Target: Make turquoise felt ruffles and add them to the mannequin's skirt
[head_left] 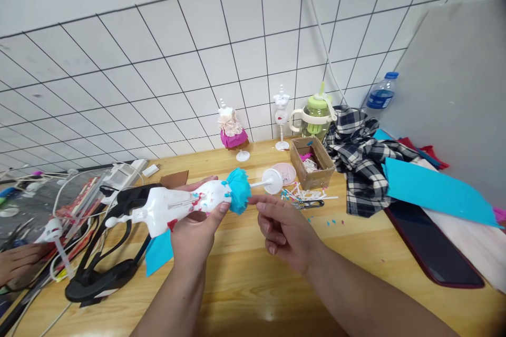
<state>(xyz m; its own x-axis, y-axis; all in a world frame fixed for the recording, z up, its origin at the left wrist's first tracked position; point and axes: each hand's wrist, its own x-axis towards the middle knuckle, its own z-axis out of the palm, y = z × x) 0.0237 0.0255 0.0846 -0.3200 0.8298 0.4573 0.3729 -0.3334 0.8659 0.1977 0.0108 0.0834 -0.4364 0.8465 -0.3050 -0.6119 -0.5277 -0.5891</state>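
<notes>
Clasping the dress-form mannequin (pixel 160 210) sideways above the wooden table (pixel 237 289), wrapping left hand (pixel 197 229) fingers around; extending 1 right hand (pixel 290 229) forefinger, perhaps touching the turquoise ruffled skirt (pixel 239 189)—best pressing lightly.

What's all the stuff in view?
Skirted plastic mannequin: one, white/blue, centre
Dressed mannequin: one, cream/magenta, back
Bare mannequin: one, white, back
Cardboard box: one, brown, right
Handled jug: one, green, back
Plaid cloth: one, black/white, right
Plastic bottle: one, clear, right
Screened device: one, black, right
Round dish: one, pink, centre
Flat sheets: several, blue, both sides
Thin sticks: many, pale, centre
Strapped frame: one, black, left
Clutter: plenty, mixed, left
Another person's hand: one, bare, left
Left hand, right hand: two, bare, centre
</notes>
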